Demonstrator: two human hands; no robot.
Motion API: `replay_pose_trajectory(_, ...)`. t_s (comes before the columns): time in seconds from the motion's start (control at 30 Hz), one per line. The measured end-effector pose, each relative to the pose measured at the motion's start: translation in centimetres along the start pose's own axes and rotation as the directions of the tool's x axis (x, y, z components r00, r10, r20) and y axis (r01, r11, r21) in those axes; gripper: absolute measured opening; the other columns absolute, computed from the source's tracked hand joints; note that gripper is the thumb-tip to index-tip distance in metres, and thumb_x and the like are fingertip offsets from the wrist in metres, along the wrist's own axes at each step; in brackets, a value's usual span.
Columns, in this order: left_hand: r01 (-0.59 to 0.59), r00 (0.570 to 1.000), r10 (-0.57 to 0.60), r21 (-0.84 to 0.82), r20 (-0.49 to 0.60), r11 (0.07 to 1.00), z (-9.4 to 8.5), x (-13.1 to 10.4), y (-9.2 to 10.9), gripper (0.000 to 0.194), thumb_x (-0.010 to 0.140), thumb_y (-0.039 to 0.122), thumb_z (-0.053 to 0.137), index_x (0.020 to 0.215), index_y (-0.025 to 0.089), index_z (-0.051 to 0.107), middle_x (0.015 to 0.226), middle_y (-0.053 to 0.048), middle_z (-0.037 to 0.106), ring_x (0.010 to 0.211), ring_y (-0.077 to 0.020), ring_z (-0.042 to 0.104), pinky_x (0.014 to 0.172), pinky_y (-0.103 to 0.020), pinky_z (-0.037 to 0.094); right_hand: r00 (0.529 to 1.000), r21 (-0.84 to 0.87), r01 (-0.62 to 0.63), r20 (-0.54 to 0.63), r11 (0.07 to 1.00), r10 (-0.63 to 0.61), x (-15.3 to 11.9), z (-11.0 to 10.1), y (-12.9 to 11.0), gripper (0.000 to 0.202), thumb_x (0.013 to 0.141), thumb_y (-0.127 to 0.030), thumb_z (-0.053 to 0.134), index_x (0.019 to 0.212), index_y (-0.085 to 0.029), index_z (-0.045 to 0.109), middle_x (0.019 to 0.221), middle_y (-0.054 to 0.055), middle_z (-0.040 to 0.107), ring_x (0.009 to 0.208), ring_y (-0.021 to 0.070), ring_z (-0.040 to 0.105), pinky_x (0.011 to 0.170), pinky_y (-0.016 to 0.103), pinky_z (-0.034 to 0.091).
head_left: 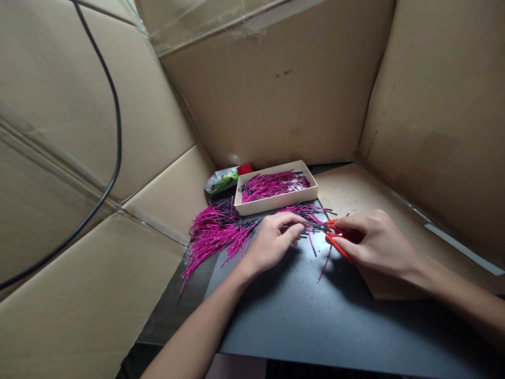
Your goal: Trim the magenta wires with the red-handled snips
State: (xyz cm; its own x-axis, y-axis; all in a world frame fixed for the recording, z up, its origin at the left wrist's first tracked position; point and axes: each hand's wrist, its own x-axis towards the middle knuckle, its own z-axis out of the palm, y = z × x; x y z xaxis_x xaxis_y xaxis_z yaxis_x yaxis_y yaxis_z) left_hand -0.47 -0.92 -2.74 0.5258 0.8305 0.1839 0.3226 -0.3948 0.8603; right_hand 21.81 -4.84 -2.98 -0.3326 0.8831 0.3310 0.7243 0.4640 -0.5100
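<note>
My right hand [373, 242] is closed on the handles of red-handled scissors [340, 247], whose blades point left toward my left hand. The fingers of my left hand [278, 237] are pinched together at the blade tips; what they hold is too small to make out. Beyond my hands, magenta wires with black ends [311, 210] lie on the dark grey mat [284, 316]. One loose magenta wire [325, 265] lies below the scissors. A large pile of the same wires [215, 231] spreads to the left of my left hand.
Behind my hands stands a cream box [276, 202] holding many magenta wires. A green and white packet [223, 180] and a red item [245, 168] sit to its left. Cardboard walls [268, 105] surround the table, a cardboard sheet [355, 189] lies right, and a black cable [118, 131] hangs left.
</note>
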Motion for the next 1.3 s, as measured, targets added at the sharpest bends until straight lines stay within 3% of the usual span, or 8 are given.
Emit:
replay_pose_trajectory(0.17, 0.0, 1.0, 0.0, 0.0, 0.01, 1.0, 0.01, 0.03, -0.11, 0.02, 0.091, 0.026, 0.052, 0.094, 0.013, 0.067, 0.089, -0.006, 0.066, 0.062, -0.0104, 0.056, 0.061, -0.025, 0.047, 1.0, 0.002, 0.01, -0.019, 1.0, -0.01, -0.04, 0.06, 0.11, 0.022, 0.085, -0.032, 0.055, 0.087, -0.02, 0.073, 0.069, 0.003, 0.069, 0.056, 0.0126, 0.054, 0.054, 0.028, 0.035)
replay_pose_trajectory(0.63, -0.01, 1.0, 0.01, 0.022, -0.007, 1.0, 0.03, 0.07, 0.06, 0.02, 0.091, 0.025, 0.052, 0.091, 0.012, 0.067, 0.086, -0.005, 0.066, 0.062, -0.0106, 0.055, 0.061, -0.025, 0.046, 1.0, -0.005, 0.011, -0.02, 1.0, -0.011, -0.05, 0.29, 0.39, 0.02, 0.084, -0.031, 0.056, 0.083, -0.021, 0.073, 0.063, 0.0, 0.066, 0.052, 0.0118, 0.052, 0.051, 0.027, 0.035)
replay_pose_trajectory(0.8, -0.026, 1.0, 0.027, 0.09, -0.013, 0.996, -0.11, 0.09, 0.1, 0.02, 0.091, 0.024, 0.052, 0.091, 0.014, 0.069, 0.094, -0.007, 0.069, 0.074, -0.014, 0.06, 0.067, -0.026, 0.047, 0.999, -0.011, 0.025, -0.032, 1.0, -0.026, -0.12, 0.26, 0.4, 0.021, 0.084, -0.031, 0.055, 0.087, -0.021, 0.073, 0.071, 0.003, 0.07, 0.057, 0.0134, 0.056, 0.055, 0.028, 0.037)
replay_pose_trajectory(0.93, -0.032, 0.999, 0.034, 0.117, -0.017, 0.993, -0.15, 0.11, 0.07, 0.019, 0.091, 0.024, 0.053, 0.091, 0.014, 0.07, 0.096, -0.007, 0.07, 0.084, -0.0171, 0.062, 0.071, -0.028, 0.048, 0.999, -0.01, 0.011, -0.03, 1.0, -0.011, -0.1, 0.3, 0.41, 0.018, 0.083, -0.03, 0.057, 0.085, -0.021, 0.073, 0.064, 0.001, 0.067, 0.053, 0.0126, 0.054, 0.052, 0.028, 0.035)
replay_pose_trajectory(1.13, -0.038, 0.999, 0.04, 0.111, -0.018, 0.993, -0.15, 0.09, 0.0, 0.02, 0.091, 0.024, 0.052, 0.092, 0.014, 0.07, 0.095, -0.007, 0.07, 0.087, -0.0173, 0.062, 0.074, -0.028, 0.048, 0.998, -0.018, 0.045, -0.036, 0.999, -0.045, -0.09, 0.28, 0.57, 0.021, 0.085, -0.032, 0.056, 0.088, -0.021, 0.073, 0.071, 0.003, 0.07, 0.056, 0.0131, 0.056, 0.054, 0.028, 0.037)
replay_pose_trajectory(1.3, -0.042, 0.999, 0.045, 0.131, -0.02, 0.991, -0.25, 0.16, 0.01, 0.02, 0.091, 0.024, 0.053, 0.09, 0.014, 0.07, 0.097, -0.008, 0.07, 0.089, -0.0181, 0.062, 0.075, -0.029, 0.048, 0.999, -0.015, 0.023, -0.022, 1.0, -0.024, -0.01, 0.26, 0.43, 0.019, 0.083, -0.031, 0.057, 0.084, -0.021, 0.073, 0.064, 0.001, 0.067, 0.052, 0.0118, 0.053, 0.051, 0.028, 0.035)
